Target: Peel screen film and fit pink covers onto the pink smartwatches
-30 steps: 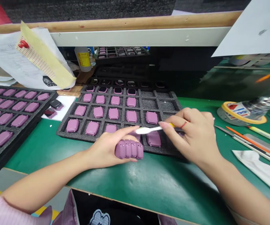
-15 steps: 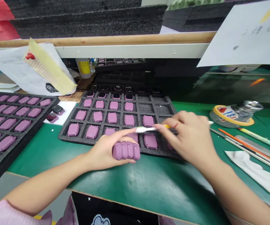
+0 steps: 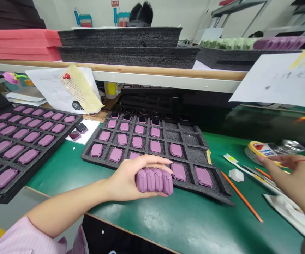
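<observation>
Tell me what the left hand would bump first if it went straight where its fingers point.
Probably the mauve rectangular plastic watch case in the dark gray foam tray, just past the left hand; depth is hard to judge.

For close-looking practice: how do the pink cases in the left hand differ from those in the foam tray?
The held cases stand on edge in the left hand, while the tray cases lie flat. The held cases touch each other; the tray cases sit apart, one per slot of the foam tray. Both are pink and rounded.
</observation>
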A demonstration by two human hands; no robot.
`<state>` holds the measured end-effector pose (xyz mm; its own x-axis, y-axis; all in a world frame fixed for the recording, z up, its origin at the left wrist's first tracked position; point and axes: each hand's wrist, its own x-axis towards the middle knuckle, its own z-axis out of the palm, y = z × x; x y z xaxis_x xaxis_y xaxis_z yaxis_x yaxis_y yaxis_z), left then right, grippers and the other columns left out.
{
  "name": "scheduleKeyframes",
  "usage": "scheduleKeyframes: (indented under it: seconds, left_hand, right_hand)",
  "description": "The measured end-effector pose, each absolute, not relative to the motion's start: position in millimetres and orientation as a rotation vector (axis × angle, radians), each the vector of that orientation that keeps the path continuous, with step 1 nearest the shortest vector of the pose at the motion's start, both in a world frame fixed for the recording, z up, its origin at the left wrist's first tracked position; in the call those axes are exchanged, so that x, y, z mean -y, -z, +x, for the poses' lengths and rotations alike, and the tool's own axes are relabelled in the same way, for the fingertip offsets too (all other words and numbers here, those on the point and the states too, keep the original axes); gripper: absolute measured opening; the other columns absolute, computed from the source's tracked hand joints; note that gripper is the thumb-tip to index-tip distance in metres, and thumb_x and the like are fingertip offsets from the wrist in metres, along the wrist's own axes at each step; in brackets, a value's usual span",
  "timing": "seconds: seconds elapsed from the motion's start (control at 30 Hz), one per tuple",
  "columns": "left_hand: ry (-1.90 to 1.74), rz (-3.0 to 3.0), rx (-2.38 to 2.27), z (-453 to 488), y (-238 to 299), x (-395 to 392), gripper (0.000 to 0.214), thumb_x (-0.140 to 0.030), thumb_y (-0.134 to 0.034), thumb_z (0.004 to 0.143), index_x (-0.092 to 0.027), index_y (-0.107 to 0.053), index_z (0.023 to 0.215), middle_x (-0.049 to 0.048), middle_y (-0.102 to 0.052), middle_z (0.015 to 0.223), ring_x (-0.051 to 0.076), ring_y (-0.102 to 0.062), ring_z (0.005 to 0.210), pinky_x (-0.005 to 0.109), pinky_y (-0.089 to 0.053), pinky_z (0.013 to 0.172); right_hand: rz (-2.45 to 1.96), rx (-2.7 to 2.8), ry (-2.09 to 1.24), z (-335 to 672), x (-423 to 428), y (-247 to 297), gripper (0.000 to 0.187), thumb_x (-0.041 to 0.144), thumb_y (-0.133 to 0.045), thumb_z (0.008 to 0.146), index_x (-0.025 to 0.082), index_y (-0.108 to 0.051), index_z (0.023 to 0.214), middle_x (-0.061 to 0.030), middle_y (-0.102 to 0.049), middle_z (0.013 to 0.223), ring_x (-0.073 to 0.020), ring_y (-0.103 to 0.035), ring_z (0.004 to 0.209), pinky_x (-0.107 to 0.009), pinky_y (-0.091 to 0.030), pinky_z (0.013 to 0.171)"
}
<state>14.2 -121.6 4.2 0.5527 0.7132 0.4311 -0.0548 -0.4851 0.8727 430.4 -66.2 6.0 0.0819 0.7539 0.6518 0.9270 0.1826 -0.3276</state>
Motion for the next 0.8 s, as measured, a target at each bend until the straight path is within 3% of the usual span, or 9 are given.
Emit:
scheduleKeyframes:
  seconds: [0.07,0.1,0.17,0.27,0.37,0.5,0.7,0.8]
  left_hand:
    - [-1.041,1.852,-0.535,14,-3,121,0.063,-0.026,-0.083,0.077,-0.021,-0.055,0.133,0.0126,-0.072,0.123,0.024,-0.072,0.112,0.039,-0.059,0.097]
    - [-1.051,1.849,-0.527,14,-3,121,0.063,-0.026,-0.084,0.077,-0.021,-0.056,0.133,0.0118,-0.073,0.123,0.024,-0.072,0.112,0.038,-0.058,0.097]
    - [-1.068,1.854,-0.521,14,-4,122,0.061,-0.025,-0.084,0.077,-0.022,-0.057,0.131,0.0102,-0.073,0.123,0.023,-0.072,0.112,0.037,-0.057,0.099]
    - [-1.065,1.89,-0.563,13,-4,122,0.054,-0.026,-0.083,0.078,-0.022,-0.06,0.127,0.0083,-0.072,0.124,0.022,-0.071,0.113,0.036,-0.056,0.102]
    - [-1.055,1.944,-0.639,12,-3,122,0.048,-0.025,-0.079,0.079,-0.022,-0.063,0.124,0.0063,-0.073,0.124,0.022,-0.071,0.111,0.034,-0.057,0.098]
    - [-1.019,1.993,-0.736,10,0,121,0.049,-0.028,-0.077,0.077,-0.023,-0.066,0.124,0.0059,-0.073,0.122,0.024,-0.072,0.107,0.036,-0.059,0.094]
    - [-1.001,1.98,-0.799,15,-5,122,0.046,-0.03,-0.079,0.077,-0.023,-0.068,0.121,0.0051,-0.073,0.124,0.024,-0.071,0.111,0.034,-0.057,0.097]
    - [-0.95,1.984,-0.881,16,-8,123,0.045,-0.037,-0.08,0.077,-0.022,-0.068,0.119,0.0052,-0.074,0.119,0.025,-0.072,0.108,0.034,-0.057,0.096]
  right_hand:
    - [-1.67,1.626,-0.035,378,81,-14,0.032,0.065,-0.077,0.072,0.033,-0.072,0.073,-0.0129,-0.07,0.064,-0.0299,-0.065,0.058,-0.043,-0.038,0.048]
    - [-1.601,1.671,-0.16,349,90,-17,0.03,0.063,-0.066,0.083,0.035,-0.072,0.091,-0.0124,-0.077,0.083,-0.0301,-0.072,0.073,-0.044,-0.05,0.056]
    - [-1.313,1.82,-0.573,291,107,-26,0.035,0.058,-0.054,0.095,0.033,-0.064,0.117,-0.0107,-0.077,0.107,-0.0278,-0.075,0.096,-0.043,-0.061,0.077]
    - [-1.031,1.995,-0.882,228,126,-42,0.048,0.055,-0.062,0.092,0.029,-0.056,0.132,-0.0109,-0.069,0.13,-0.0286,-0.07,0.114,-0.046,-0.06,0.093]
    - [-1.012,2.11,-0.96,197,129,-55,0.048,0.04,-0.072,0.084,0.027,-0.059,0.128,-0.0077,-0.07,0.129,-0.0277,-0.068,0.117,-0.047,-0.055,0.101]
    - [-0.973,2.086,-1.046,187,123,-55,0.029,0.027,-0.07,0.082,0.024,-0.065,0.111,-0.0043,-0.075,0.111,-0.0238,-0.072,0.102,-0.041,-0.057,0.093]
    - [-1.019,2.026,-0.922,187,122,-43,0.019,0.036,-0.061,0.092,0.022,-0.069,0.103,-0.0054,-0.077,0.104,-0.0235,-0.073,0.094,-0.038,-0.057,0.086]
    - [-0.969,1.995,-0.999,188,123,-45,0.032,0.043,-0.045,0.101,0.023,-0.07,0.1,-0.0064,-0.078,0.105,-0.0229,-0.073,0.095,-0.038,-0.057,0.088]
